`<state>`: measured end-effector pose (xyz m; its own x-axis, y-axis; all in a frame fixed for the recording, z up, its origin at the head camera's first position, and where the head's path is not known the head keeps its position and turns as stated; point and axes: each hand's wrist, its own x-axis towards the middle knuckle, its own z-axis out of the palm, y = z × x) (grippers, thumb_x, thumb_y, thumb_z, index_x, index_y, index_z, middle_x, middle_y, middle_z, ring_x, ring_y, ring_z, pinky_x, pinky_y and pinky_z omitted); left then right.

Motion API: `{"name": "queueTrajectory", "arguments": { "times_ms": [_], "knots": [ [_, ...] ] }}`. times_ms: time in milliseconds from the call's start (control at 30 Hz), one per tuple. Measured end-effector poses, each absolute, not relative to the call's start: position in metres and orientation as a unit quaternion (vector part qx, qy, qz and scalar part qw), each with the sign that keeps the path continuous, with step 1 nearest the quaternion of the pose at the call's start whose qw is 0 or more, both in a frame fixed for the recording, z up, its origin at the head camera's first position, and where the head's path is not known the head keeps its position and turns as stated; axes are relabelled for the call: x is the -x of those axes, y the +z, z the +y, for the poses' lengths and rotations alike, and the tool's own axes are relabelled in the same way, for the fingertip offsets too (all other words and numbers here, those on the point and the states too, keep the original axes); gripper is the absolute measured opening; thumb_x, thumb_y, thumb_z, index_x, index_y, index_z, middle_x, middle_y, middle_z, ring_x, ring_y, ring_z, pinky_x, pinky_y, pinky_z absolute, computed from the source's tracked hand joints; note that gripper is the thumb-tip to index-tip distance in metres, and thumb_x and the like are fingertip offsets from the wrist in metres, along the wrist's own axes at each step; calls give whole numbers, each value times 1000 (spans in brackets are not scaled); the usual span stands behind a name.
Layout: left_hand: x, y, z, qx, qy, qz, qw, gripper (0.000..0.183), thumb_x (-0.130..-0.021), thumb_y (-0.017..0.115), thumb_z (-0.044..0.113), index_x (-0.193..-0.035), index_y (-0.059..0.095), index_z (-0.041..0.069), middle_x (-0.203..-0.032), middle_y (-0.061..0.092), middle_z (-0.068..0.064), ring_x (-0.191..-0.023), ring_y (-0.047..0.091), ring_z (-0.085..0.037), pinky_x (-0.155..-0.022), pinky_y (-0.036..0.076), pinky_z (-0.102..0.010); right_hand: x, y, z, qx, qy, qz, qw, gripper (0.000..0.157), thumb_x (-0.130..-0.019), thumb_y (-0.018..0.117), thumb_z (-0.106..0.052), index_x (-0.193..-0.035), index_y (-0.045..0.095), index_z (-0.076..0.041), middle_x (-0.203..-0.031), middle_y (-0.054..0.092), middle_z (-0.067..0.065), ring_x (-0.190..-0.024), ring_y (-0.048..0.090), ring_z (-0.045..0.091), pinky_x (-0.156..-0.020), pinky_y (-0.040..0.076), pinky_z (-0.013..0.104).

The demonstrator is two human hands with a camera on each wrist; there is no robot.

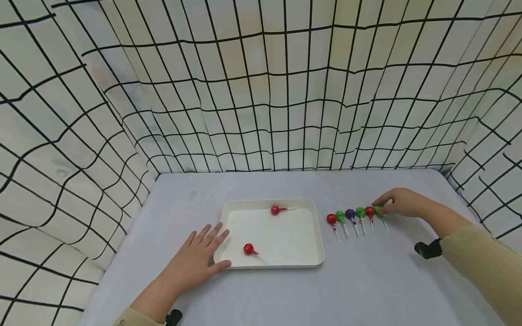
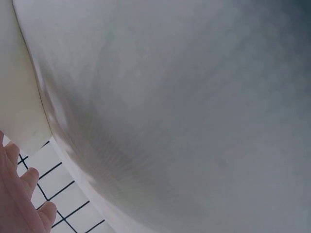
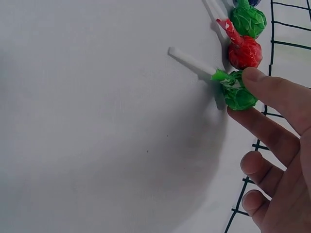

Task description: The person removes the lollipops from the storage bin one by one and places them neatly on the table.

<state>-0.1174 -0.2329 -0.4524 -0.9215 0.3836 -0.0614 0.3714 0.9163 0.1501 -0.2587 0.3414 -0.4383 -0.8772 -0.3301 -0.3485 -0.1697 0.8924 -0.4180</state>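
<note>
At the right end of a row of lollipops, my right hand [image 1: 401,202] pinches a green lollipop [image 3: 238,91] by its wrapped head between thumb and forefinger. Its white stick points toward the table's front. Right beside it lies a red lollipop [image 3: 245,52], and past that another green one [image 3: 248,20]. My left hand [image 1: 198,256] is spread with straight fingers over the left edge of a white tray [image 1: 285,266]. Inside the tray lie two red lollipops, one near the back [image 1: 275,210] and one at the front left [image 1: 248,249].
The row continues leftward with a purple lollipop [image 1: 350,214], a green lollipop [image 1: 340,217] and a red lollipop [image 1: 331,219] nearest the tray. A white cloth [image 1: 367,280] covers the table. White walls with a black grid [image 1: 285,104] stand around its back and sides.
</note>
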Motion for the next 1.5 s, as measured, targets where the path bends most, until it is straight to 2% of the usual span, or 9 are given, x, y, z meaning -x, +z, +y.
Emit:
{"name": "queueTrajectory", "arguments": {
  "times_ms": [133,400,733,1067,1300,1500],
  "knots": [
    [118,-451,-232,-193,67,978,43,82,-90,57,65,-155,36,21,-164,24,-3,-149,20,-34,-118,14,-59,257,-437,342,129,-186,952,207,35,-89,74,-33,-120,74,-15,-129,62,23,-122,48,49,-96,43,66],
    [118,-450,-232,-191,67,978,45,82,-90,57,65,-156,36,21,-164,24,-3,-150,19,-34,-119,14,-59,257,-429,343,137,-177,957,184,37,-90,72,-35,-122,73,-16,-131,60,25,-121,50,48,-94,46,64],
    [117,-450,-232,-194,68,978,45,81,-90,57,65,-156,36,21,-164,23,-3,-149,20,-34,-119,15,-59,255,-426,342,140,-190,953,193,37,-91,71,-34,-123,72,-14,-130,61,24,-116,54,44,-89,51,58],
    [116,-449,-231,-193,69,978,43,81,-90,58,64,-156,36,21,-164,23,-3,-149,20,-34,-119,15,-59,257,-417,323,159,-189,951,188,39,-91,72,-37,-125,71,-16,-130,62,19,-115,57,39,-89,53,53],
    [116,-449,-232,-194,65,978,41,82,-90,56,66,-156,35,22,-164,23,-3,-149,20,-34,-119,15,-59,260,-409,297,180,-192,947,186,33,-92,71,-31,-123,73,-18,-127,65,12,-101,58,23,-81,54,40],
    [116,-447,-231,-197,63,977,44,83,-90,54,67,-156,35,21,-163,24,-3,-149,20,-34,-119,15,-59,262,-405,272,199,-206,940,186,33,-92,72,-31,-123,73,-20,-125,67,5,-108,59,27,-89,54,46]
  ]
}}
